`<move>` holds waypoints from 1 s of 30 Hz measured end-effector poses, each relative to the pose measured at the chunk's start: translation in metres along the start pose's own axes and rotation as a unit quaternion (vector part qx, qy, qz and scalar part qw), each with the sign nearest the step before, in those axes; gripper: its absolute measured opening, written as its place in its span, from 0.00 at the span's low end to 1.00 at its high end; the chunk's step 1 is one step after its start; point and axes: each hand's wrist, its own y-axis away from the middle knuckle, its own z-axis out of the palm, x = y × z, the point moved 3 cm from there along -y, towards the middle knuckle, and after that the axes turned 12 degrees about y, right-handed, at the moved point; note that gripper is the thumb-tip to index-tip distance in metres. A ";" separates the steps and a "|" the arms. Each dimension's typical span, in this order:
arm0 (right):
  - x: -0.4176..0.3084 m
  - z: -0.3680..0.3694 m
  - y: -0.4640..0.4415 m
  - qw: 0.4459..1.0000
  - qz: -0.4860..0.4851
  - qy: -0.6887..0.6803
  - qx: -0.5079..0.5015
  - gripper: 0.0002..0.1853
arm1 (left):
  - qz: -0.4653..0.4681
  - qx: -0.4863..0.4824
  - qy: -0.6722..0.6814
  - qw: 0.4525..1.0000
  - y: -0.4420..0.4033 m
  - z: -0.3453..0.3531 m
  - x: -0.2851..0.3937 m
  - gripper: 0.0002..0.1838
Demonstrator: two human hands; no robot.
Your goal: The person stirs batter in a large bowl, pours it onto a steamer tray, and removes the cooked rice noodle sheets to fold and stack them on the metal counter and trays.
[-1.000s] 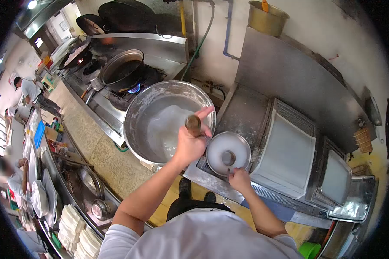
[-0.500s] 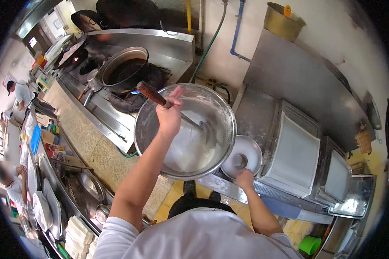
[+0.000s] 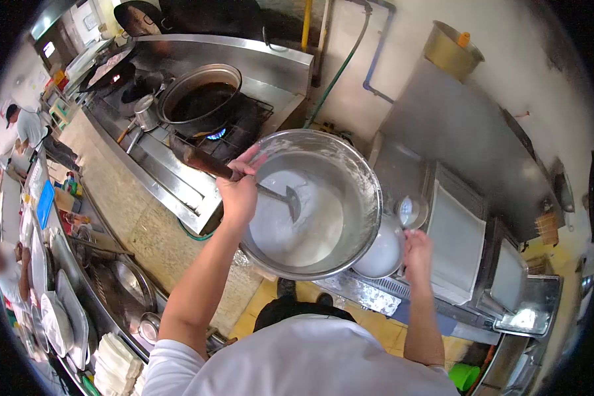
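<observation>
A big metal basin [image 3: 369, 165] holds white liquid [image 3: 317, 234], with powdery white smears on its inner wall. My left hand [image 3: 237, 191] is closed round the wooden handle of a metal spatula [image 3: 294, 203]; the spatula's flat head lies in the liquid. To the right, my right hand [image 3: 417, 254] is closed on a small metal cup [image 3: 410, 211], which it holds above the counter. Just below the cup is a round bowl [image 3: 380, 254] of white liquid, partly hidden by the basin's rim.
Behind and left, a pot [image 3: 201, 99] of dark liquid sits over a lit burner on the stove [image 3: 158, 178]. White-covered trays [image 3: 450, 237] line the right side. Two other people [image 3: 33, 132] are at the far left, beside a counter with dishes.
My right hand has lifted the small cup out of the round bowl, up and to the right. The spatula's head has shifted left in the basin. The whole view has moved slightly.
</observation>
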 end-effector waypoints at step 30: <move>-0.017 0.307 -0.083 0.533 -0.364 0.724 -0.243 0.14 | 0.044 -0.119 -0.116 0.985 0.078 -0.014 0.100 0.17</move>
